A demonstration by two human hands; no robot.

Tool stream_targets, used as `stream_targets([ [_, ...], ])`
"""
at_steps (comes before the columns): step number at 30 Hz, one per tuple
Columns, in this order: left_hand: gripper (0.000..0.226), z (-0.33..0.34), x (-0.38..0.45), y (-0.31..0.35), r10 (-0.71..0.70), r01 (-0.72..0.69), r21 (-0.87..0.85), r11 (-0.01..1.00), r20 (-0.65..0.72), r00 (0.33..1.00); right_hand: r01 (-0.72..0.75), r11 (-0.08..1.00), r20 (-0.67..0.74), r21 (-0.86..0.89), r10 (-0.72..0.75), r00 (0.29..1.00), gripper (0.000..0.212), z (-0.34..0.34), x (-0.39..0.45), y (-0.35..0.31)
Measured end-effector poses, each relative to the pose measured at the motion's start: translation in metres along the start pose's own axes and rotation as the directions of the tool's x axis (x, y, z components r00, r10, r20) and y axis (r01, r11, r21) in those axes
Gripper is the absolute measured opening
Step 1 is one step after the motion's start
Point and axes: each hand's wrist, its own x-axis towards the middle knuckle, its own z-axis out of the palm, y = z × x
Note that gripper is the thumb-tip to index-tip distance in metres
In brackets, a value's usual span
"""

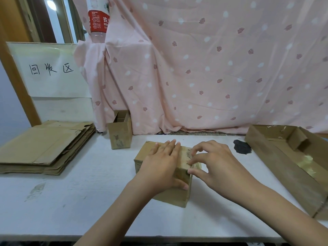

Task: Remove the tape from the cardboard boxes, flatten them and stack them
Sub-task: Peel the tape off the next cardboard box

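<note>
Flattened stack (44, 146) done; my left hand (162, 166) flat, steadying sealed box (170, 196), right hand (213, 167) pinching its tape (195, 165); two boxes left.

Left hand (164, 165): lower centre of frame, palm down, fingers straight, thumb wrapped low. Right hand (215, 164): just right of it, fingertips (190, 163) curled, pinching.

A white tabletop (88, 201) carries a stack of flattened brown cardboard (44, 148) far left, a small open brown box (120, 135) behind, a closed brown cardboard box (170, 196) centre, a long open cardboard tray (284, 167) right, and a dark smudge (241, 147) beside it.
</note>
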Motion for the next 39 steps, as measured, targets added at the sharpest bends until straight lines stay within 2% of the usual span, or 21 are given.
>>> stream_targets([
  [4, 0.124, -0.001, 0.0, 0.001, -0.013, 0.013, 0.004, 1.0, 0.005, 1.0, -0.111, 0.986, 0.037, 0.127, 0.107, 0.994, 0.007, -0.005, 0.006, -0.009],
  [10, 0.124, -0.001, 0.002, 0.001, -0.009, 0.009, -0.009, 1.0, -0.001, 1.0, -0.167, 0.966, 0.139, 0.197, 0.141, 0.98, 0.011, -0.004, 0.011, -0.013],
  [13, 0.125, 0.0, 0.003, -0.002, 0.001, -0.002, -0.018, 1.0, -0.005, 1.0, -0.095, 0.97, 0.205, 0.225, 0.048, 0.978, 0.012, -0.003, 0.01, -0.008],
  [16, 0.127, 0.0, 0.004, -0.008, 0.009, -0.009, -0.026, 1.0, 0.004, 1.0, 0.008, 0.952, 0.209, 0.307, -0.076, 0.975, 0.014, -0.009, 0.007, -0.004],
  [19, 0.125, -0.001, 0.01, -0.017, -0.022, 0.022, -0.035, 0.999, 0.0, 1.0, 0.055, 0.896, 0.235, 0.442, -0.174, 0.956, 0.011, -0.024, -0.001, -0.004],
  [21, 0.124, -0.001, 0.014, -0.022, -0.015, 0.015, -0.034, 0.999, 0.002, 1.0, 0.064, 0.883, 0.254, 0.465, -0.203, 0.946, 0.01, -0.031, -0.007, -0.005],
  [23, 0.126, -0.001, 0.015, -0.023, -0.002, 0.002, -0.026, 1.0, 0.002, 1.0, 0.002, 0.892, 0.191, 0.453, -0.099, 0.977, 0.015, -0.029, -0.009, 0.001],
  [25, 0.127, -0.001, 0.013, -0.021, 0.003, -0.003, -0.008, 1.0, 0.01, 1.0, -0.134, 0.894, 0.093, 0.427, 0.103, 0.99, 0.03, -0.024, -0.005, 0.01],
  [27, 0.126, -0.001, 0.009, -0.016, -0.008, 0.008, 0.007, 1.0, 0.013, 1.0, -0.286, 0.886, 0.047, 0.365, 0.289, 0.956, 0.042, -0.018, 0.003, 0.012],
  [29, 0.125, 0.0, 0.007, -0.012, -0.024, 0.024, 0.022, 0.999, 0.007, 1.0, -0.391, 0.867, 0.043, 0.308, 0.397, 0.917, 0.049, -0.011, 0.01, 0.009],
  [32, 0.124, 0.001, 0.007, -0.008, -0.048, 0.048, 0.041, 0.998, 0.002, 0.999, -0.413, 0.879, 0.025, 0.24, 0.419, 0.908, 0.052, -0.002, 0.023, -0.005],
  [35, 0.124, 0.004, 0.007, -0.008, -0.059, 0.058, 0.057, 0.997, 0.004, 0.998, -0.408, 0.882, 0.079, 0.237, 0.401, 0.913, 0.05, 0.008, 0.036, -0.016],
  [37, 0.124, 0.004, 0.007, -0.008, -0.058, 0.058, 0.049, 0.997, 0.006, 0.998, -0.423, 0.877, 0.135, 0.229, 0.402, 0.906, 0.037, 0.012, 0.043, -0.016],
  [39, 0.124, 0.003, 0.006, -0.01, -0.059, 0.059, 0.045, 0.997, 0.009, 0.998, -0.448, 0.832, 0.16, 0.328, 0.419, 0.894, 0.019, 0.013, 0.046, -0.01],
])
